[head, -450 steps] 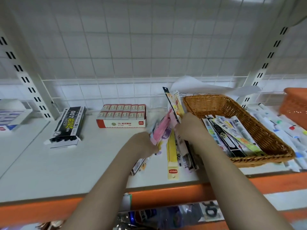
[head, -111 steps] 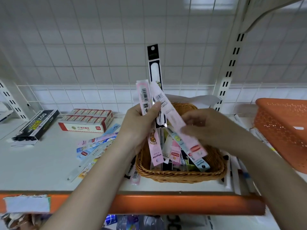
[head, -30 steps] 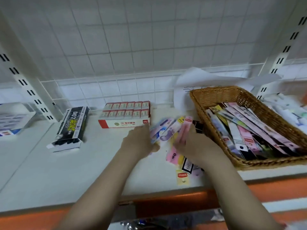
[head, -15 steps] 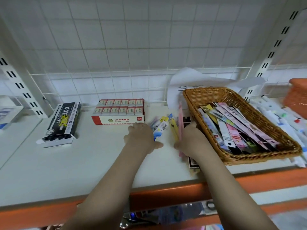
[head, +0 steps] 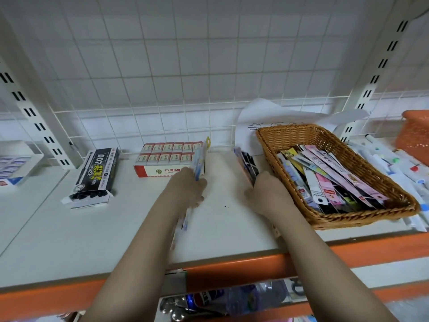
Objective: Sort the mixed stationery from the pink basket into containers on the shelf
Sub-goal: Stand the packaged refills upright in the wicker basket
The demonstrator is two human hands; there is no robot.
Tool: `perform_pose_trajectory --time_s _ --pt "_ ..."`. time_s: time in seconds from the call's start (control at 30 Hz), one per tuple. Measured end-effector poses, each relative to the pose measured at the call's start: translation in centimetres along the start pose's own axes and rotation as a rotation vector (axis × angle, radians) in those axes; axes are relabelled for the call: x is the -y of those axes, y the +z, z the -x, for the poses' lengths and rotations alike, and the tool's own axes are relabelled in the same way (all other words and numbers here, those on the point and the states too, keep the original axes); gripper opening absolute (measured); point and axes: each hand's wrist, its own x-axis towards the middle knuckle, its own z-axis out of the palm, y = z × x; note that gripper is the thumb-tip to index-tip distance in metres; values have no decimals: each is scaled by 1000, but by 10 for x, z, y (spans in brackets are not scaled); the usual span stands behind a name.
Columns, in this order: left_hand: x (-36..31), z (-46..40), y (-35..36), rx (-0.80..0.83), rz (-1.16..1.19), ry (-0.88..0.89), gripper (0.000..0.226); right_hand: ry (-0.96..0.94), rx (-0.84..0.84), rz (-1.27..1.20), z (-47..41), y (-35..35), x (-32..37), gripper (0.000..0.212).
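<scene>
Both my hands are on the white shelf [head: 220,219], each holding a bundle of flat pen packets on edge. My left hand [head: 188,187] grips a blue and yellow bundle [head: 201,156] beside the eraser box. My right hand [head: 267,194] grips a dark and pink bundle [head: 247,163] right next to the wicker basket [head: 348,219]. The basket holds several pink, white and black packets [head: 329,180]. A bare strip of shelf lies between the two bundles.
A red and white box of erasers [head: 169,159] stands at the back, a black pen box [head: 95,177] to its left. Loose white markers [head: 394,166] lie right of the wicker basket, an orange basket [head: 415,138] behind them. White wire grid behind.
The packets that lay bunched between my hands are now split into two bundles. My hands have moved apart, the left toward the eraser box, the right toward the wicker basket.
</scene>
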Motion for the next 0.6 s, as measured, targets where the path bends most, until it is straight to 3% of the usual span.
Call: perform_pose_trajectory --time_s 0.07,0.13,0.23,0.37,0.47,0.53,0.6 --pt "-2 0 -8 4 242 -28 8 -43 -76 -139 0 -6 3 31" --pt "-3 1 -11 14 449 -41 13 -92 -95 -454 0 -14 10 21" --pt "-9 3 -10 63 680 -15 16 -145 64 -842 11 -29 21 19" --pt "-31 3 -2 107 604 145 46 -322 165 -716 23 -35 29 24" --pt "-44 4 12 113 620 179 22 -399 121 -499 27 -44 28 30" --pt "-54 1 19 112 679 151 18 -430 146 -365 29 -61 19 29" --pt "-64 1 23 116 720 156 22 -431 205 -426 27 -77 5 26"
